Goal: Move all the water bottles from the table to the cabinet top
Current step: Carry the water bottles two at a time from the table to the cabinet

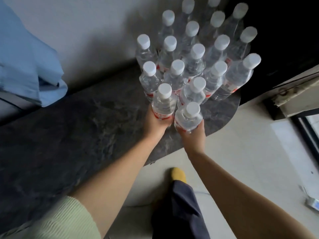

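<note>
Head view: two bottles are gripped at the near end of a cluster on a dark marbled surface (77, 128). The left hand (156, 122) is closed around the lower body of the left-hand bottle (163, 102), fingers wrapped over its red-and-white label. The right hand (193, 133) is closed around the lower body of the right-hand bottle (188, 116), which is tilted slightly toward the camera. The two gripped bottles are touching side by side, close to the surface's rounded near-right corner. Whether their bases rest on the surface cannot be told, as the hands hide them.

Behind them the remaining water bottles (195, 54) are seen standing upright and tightly packed in rows, running from the near-right corner back toward the far edge against a pale wall (77, 23). All are clear with white caps; red labels show on several. Whether this surface is the table or the cabinet top cannot be told.

A folded blue cloth (29, 66) is noted near the far-left edge, well apart from the bottles. Below the surface's near edge, light floor tiles (241, 152), a dark trouser leg (179, 209) and a yellow sock (178, 175) are visible. A pale green sleeve (57, 219) covers the left upper arm.
</note>
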A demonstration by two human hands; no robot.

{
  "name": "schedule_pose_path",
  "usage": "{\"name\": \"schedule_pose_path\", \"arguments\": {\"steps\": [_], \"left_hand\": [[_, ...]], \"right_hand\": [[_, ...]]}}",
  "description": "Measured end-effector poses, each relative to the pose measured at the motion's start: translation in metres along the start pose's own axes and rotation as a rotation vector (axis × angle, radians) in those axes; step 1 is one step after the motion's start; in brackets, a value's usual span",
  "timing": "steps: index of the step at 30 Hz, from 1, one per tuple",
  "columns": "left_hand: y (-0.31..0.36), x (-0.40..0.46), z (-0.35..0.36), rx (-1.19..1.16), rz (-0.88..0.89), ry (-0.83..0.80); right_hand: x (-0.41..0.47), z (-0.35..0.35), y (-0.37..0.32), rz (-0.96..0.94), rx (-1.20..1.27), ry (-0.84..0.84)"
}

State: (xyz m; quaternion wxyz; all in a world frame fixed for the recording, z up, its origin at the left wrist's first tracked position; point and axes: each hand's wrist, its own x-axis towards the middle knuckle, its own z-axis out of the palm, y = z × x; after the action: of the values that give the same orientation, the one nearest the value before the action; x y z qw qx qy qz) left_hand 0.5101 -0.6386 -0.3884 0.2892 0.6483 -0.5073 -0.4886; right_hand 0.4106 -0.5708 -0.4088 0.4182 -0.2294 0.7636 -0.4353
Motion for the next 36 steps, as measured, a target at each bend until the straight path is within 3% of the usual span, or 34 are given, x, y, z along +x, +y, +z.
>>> {"name": "schedule_pose_path", "arguments": {"steps": [5, 12, 18, 21, 28, 32, 36], "left_hand": [[-0.012, 0.023, 0.005, -0.025, 0.117, 0.000], [-0.015, 0.021, 0.011, -0.194, 0.107, -0.114], [-0.005, 0.019, -0.004, -0.075, 0.040, -0.240], [-0.006, 0.009, -0.015, -0.027, -0.048, -0.240], [0.022, -0.041, -0.061, 0.159, -0.127, -0.239], [0.056, -0.085, -0.099, 0.234, -0.106, -0.316], [0.093, -0.139, -0.129, 0.310, 0.036, -0.272]], "right_hand": [[0.004, 0.017, 0.013, -0.020, 0.042, 0.051], [0.012, 0.020, 0.023, -0.004, 0.046, 0.004], [0.017, 0.014, 0.015, -0.011, -0.066, -0.062], [0.013, 0.007, 0.008, -0.004, -0.140, -0.125], [-0.051, -0.044, -0.031, -0.028, -0.270, -0.082], [-0.096, -0.076, -0.069, -0.089, -0.366, -0.115], [-0.143, -0.104, -0.114, -0.190, -0.563, -0.190]]}}
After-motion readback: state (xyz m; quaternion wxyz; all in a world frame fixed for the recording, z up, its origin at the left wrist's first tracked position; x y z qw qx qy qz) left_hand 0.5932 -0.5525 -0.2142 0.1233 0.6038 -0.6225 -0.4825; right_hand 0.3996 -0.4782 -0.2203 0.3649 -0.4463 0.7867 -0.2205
